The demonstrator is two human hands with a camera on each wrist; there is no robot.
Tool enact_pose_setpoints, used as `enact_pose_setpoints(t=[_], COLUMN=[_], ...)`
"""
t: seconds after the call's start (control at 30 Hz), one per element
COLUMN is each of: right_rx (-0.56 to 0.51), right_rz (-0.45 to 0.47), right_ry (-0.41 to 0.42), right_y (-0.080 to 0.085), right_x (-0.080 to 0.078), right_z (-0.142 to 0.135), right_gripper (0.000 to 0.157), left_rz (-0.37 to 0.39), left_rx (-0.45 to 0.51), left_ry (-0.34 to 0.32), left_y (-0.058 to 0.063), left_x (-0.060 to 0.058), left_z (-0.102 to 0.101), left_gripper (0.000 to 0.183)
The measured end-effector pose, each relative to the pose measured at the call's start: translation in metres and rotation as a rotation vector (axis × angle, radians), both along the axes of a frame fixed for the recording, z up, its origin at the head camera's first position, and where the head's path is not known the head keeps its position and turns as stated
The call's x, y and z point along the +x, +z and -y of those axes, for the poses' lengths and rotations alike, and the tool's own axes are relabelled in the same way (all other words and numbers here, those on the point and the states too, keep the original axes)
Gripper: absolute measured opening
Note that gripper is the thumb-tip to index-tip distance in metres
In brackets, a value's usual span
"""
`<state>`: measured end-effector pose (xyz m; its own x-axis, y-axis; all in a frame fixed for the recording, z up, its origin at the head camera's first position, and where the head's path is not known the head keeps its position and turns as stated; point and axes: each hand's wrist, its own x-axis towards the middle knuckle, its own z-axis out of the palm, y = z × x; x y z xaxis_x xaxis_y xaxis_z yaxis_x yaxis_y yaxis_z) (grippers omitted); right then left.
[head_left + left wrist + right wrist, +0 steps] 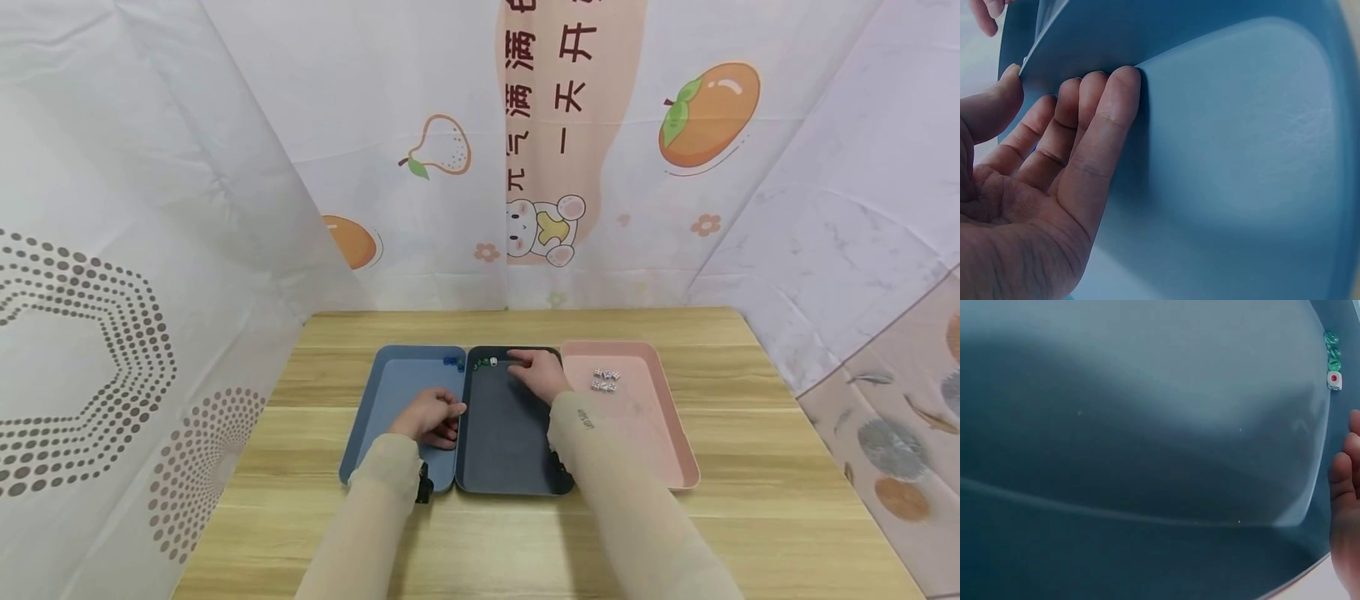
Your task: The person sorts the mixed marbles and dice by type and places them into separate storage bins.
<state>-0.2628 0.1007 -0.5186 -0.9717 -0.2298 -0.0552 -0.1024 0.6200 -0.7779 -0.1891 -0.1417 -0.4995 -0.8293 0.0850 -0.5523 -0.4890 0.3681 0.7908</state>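
Note:
My left hand (433,415) is at the right side of the blue tray (401,383). In the left wrist view its thumb (994,106) lies at the rim and its bent fingers (1094,137) press the inner wall, pinching the tray's side. Over the far right part of the dark grey tray (502,433) is my right hand (542,375), fingers stretched leftward, with nothing seen between them. Just left of those fingertips, a white die (1334,379) with a red dot ends a short row of green glass beads (1333,353) along the far wall.
Several blue beads (453,362) lie in the blue tray's far right corner. On the right, a pink tray (645,442) holds several white dice (606,381) in two rows. All three trays stand side by side on a wooden table (300,500), with a printed curtain (450,250) behind.

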Motion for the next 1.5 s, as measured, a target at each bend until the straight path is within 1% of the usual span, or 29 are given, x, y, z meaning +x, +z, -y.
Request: enact_pose_setpoints(t=[0.23, 0.4, 0.57, 0.73, 0.97, 1.1, 1.2, 1.3, 1.5], right_rx=[0.041, 0.038, 0.055, 0.102, 0.142, 0.179, 0.208, 0.215, 0.174], right_rz=[0.047, 0.075, 0.089, 0.119, 0.181, 0.189, 0.19, 0.191, 0.118], right_ry=[0.057, 0.086, 0.103, 0.119, 0.13, 0.152, 0.166, 0.164, 0.153], right_y=[-0.003, -0.004, -0.005, -0.009, -0.004, -0.002, 0.0, 0.002, -0.004], right_x=[0.001, 0.003, 0.004, 0.003, 0.002, 0.003, 0.003, 0.004, 0.003], right_z=[0.007, 0.01, 0.013, 0.019, 0.025, 0.028, 0.031, 0.032, 0.029], right_gripper=[0.049, 0.053, 0.056, 0.061, 0.071, 0.074, 0.074, 0.071, 0.059], left_rz=[0.0, -0.001, 0.004, 0.013, 0.01, 0.009, 0.009, 0.009, 0.009], left_rx=[-0.004, -0.003, 0.004, -0.003, 0.004, 0.004, 0.002, -0.001, 0.001], left_ry=[-0.002, 0.0, 0.005, 0.006, 0.014, 0.012, 0.012, 0.011, 0.014], left_y=[0.002, 0.003, 0.003, 0.002, 0.002, 0.002, 0.002, 0.001, -0.001], left_x=[0.001, 0.001, 0.001, 0.002, 0.002, 0.001, 0.001, 0.0, -0.002], left_z=[0.0, 0.0, 0.0, 0.0, -0.001, -0.001, 0.0, 0.0, 0.0], left_gripper=[0.017, 0.017, 0.016, 0.016, 0.017, 0.017, 0.017, 0.017, 0.016])
